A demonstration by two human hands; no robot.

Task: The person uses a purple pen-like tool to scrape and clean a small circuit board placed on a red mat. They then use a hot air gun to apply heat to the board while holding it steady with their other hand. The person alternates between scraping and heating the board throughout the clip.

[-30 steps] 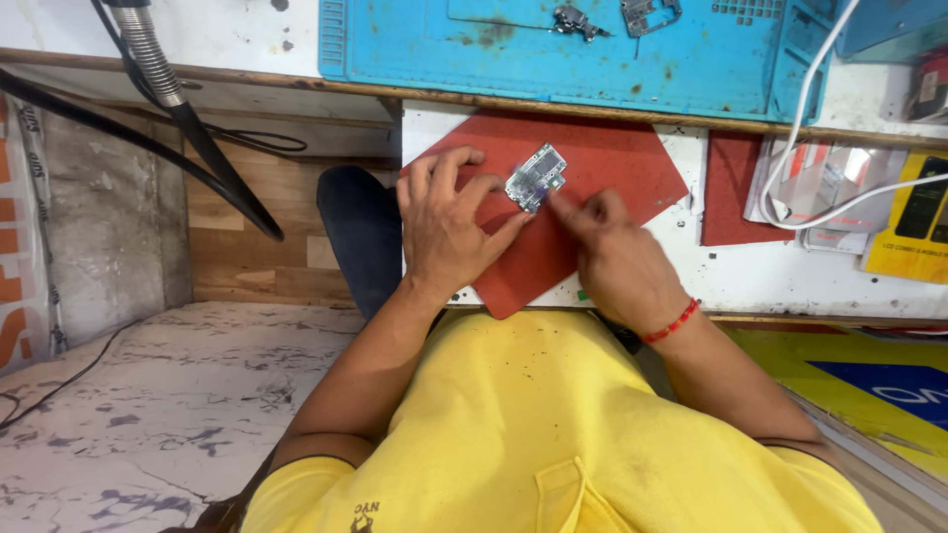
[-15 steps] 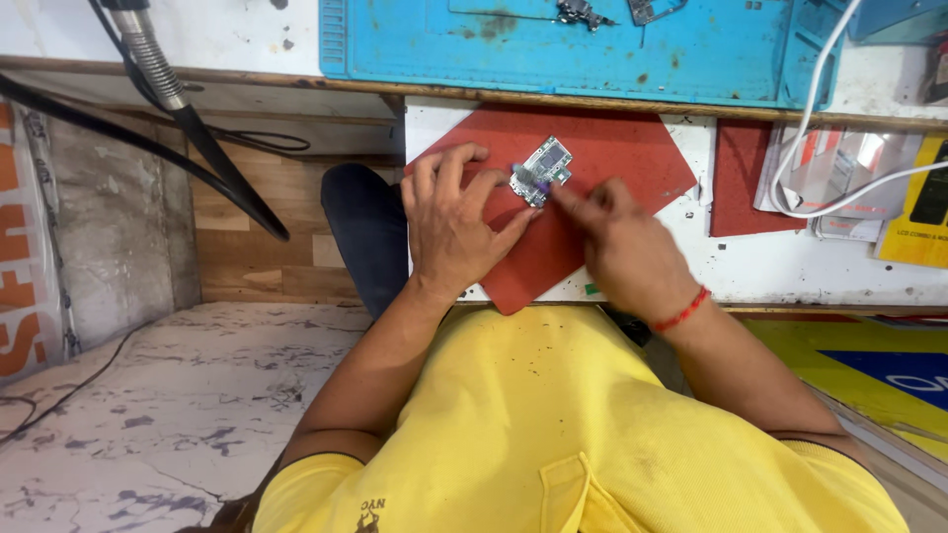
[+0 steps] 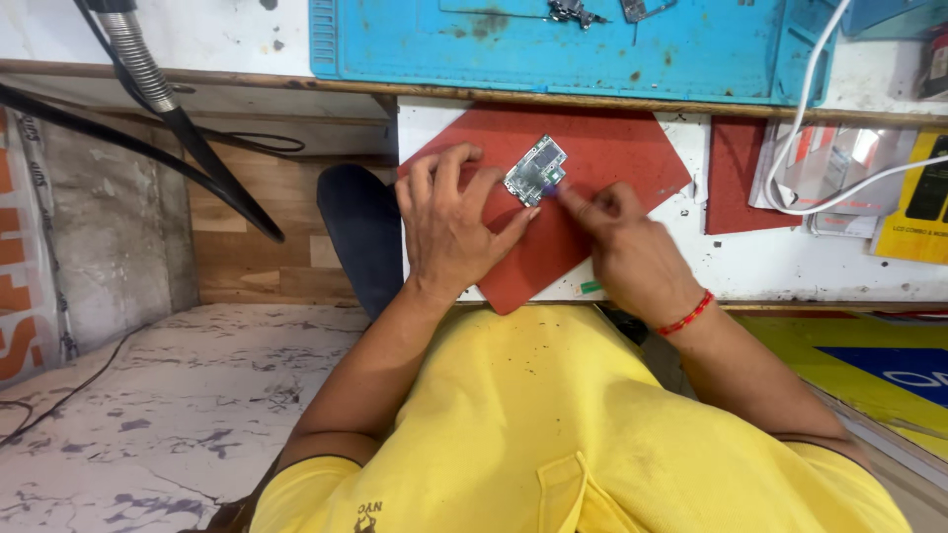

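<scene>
Head view: left hand pins the circuit board flat on the red mat, steadying it; right hand pinches a small tool against its edge.

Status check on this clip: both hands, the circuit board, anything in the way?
Left hand steadies circuit board on red mat. Right hand works its edge, fingertips pinched. Nothing blocking.

Single head view, looking steeply down, close over red mat at bench edge.
</scene>
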